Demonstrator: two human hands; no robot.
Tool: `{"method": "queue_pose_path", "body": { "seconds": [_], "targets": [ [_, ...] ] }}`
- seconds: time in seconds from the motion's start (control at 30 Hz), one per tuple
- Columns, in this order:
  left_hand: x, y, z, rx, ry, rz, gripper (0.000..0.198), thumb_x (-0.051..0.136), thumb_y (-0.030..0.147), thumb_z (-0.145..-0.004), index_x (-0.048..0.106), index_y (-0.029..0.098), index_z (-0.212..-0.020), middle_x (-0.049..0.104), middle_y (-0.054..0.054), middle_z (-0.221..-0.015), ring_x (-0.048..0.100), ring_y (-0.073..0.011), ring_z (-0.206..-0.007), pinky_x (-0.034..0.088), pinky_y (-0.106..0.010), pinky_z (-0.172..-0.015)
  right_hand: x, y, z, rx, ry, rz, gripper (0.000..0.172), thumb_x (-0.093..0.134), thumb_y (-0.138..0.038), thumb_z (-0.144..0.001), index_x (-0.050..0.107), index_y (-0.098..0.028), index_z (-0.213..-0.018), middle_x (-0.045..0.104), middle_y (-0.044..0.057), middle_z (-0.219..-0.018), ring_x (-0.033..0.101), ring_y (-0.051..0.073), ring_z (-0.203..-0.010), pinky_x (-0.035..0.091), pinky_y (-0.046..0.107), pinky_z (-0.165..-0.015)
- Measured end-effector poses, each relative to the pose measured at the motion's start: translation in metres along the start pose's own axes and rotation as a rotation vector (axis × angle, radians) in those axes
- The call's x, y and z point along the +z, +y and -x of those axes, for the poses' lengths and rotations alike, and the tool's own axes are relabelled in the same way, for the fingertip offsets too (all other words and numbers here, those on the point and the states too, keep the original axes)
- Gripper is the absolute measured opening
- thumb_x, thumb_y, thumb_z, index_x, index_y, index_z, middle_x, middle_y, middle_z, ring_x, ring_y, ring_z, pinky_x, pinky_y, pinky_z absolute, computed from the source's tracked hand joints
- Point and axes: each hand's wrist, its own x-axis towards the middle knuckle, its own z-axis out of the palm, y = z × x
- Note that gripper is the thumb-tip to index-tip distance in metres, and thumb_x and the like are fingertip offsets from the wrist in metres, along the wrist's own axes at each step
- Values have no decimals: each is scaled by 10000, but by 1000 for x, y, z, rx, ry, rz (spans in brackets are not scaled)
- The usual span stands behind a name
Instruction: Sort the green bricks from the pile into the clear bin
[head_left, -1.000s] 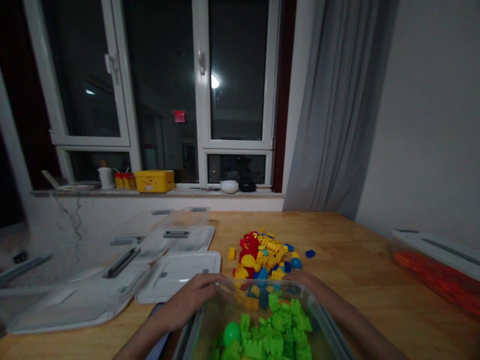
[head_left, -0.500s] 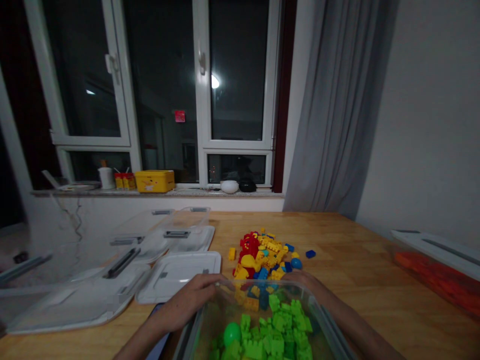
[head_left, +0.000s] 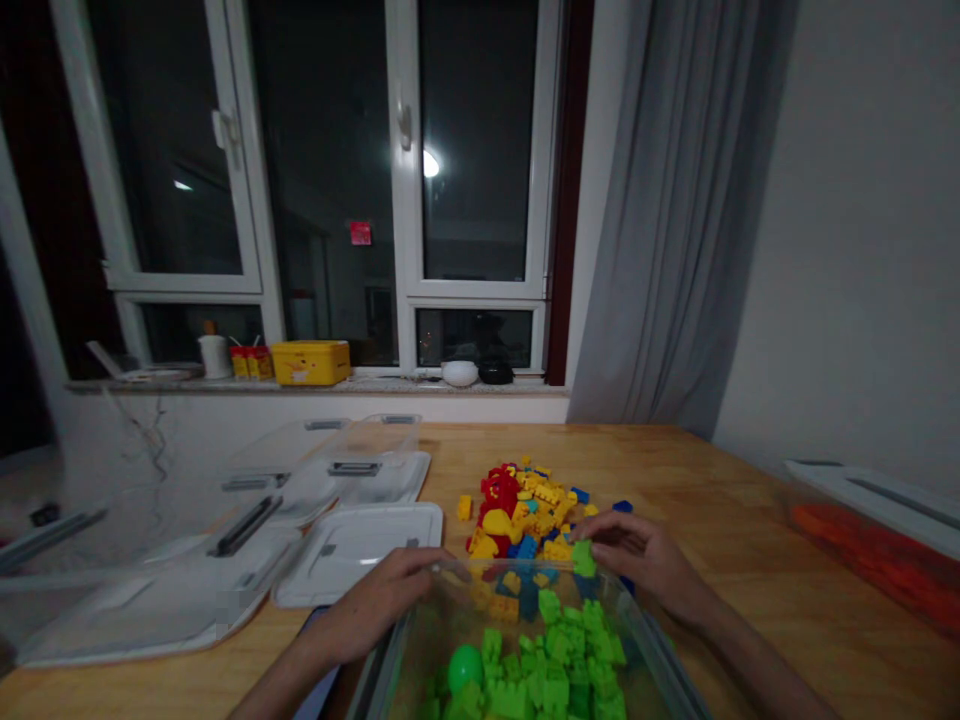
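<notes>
Green is the colour at the centre of things in the head view: a small green block [head_left: 583, 558] is sitting pinched in the fingertips of the right hand [head_left: 637, 560], which is hovering over the far right corner of the clear plastic bin [head_left: 660, 660]. The fingers are curling closed on the block, thumb near, the others far. The block is lying just above the bin's far rim, between the mixed pile of loose bricks [head_left: 525, 505] on the far side and the green bricks [head_left: 551, 670] heaped inside the bin on the near side. So the heap is lying near and slightly left of the held block, directly below the wrist. The block looks too small and blurred for me to be telling its long axis.

The left hand [head_left: 382, 600] is resting closed over the bin's far left corner, fingers draping across the rim and gripping it, holding no brick. It is sitting well apart from the block, so the right hand is by far the nearer one.

A green ball [head_left: 463, 667] is lying among the bricks in the bin. On the wooden table [head_left: 712, 520], white lids [head_left: 352, 545] are lying to the left, and an orange-filled container [head_left: 877, 540] is standing at the far right edge.
</notes>
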Motion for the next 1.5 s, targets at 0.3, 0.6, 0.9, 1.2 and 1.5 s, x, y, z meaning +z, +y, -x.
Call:
{"method": "queue_pose_path", "body": {
  "seconds": [0.3, 0.6, 0.9, 1.2, 1.5],
  "targets": [
    [0, 21, 1, 68, -49, 43, 393, 436, 336, -914, 757, 249, -1123, 750, -18, -1179, 617, -241, -1123, 431, -317, -1025, -29, 0, -4, 94, 6, 249, 372, 663, -549, -821, 721, -181, -821, 731, 48, -833, 666, 210, -814, 527, 325, -751],
    [-3, 23, 3, 61, -57, 37, 386, 434, 271, -901, 762, 252, -1103, 753, -6, -1164, 612, -237, -1125, 435, -324, -1025, -53, 24, 15, 617, -417, 586, 283, 728, -367, -677, 656, -199, -893, 657, -26, -545, 545, 126, -392, 402, 210, -373],
    [-2, 23, 1, 57, -54, 18, 408, 428, 292, -898, 744, 240, -1150, 748, -12, -1186, 612, -227, -1115, 438, -298, -1010, -52, 26, 16, 805, -534, 408, 264, 715, -250, -616, 611, -184, -849, 706, 5, -602, 660, 156, -436, 511, 198, -353],
    [-3, 28, 1, 100, -85, 69, 403, 417, 284, -890, 764, 229, -1088, 763, -15, -1160, 637, -229, -1084, 449, -305, -994, -56, 33, 10, 697, -530, 486, 344, 608, -87, -518, 667, -161, -849, 725, -13, -741, 623, 97, -484, 474, 159, -412],
    [0, 17, -1, 97, -68, 88, 375, 436, 257, -885, 761, 221, -1068, 767, -12, -1117, 641, -219, -1067, 449, -290, -975, -52, 26, 4, 414, -396, 558, 344, 550, -55, -582, 715, -163, -865, 723, 4, -781, 644, 148, -712, 459, 213, -603]
  ]
}}
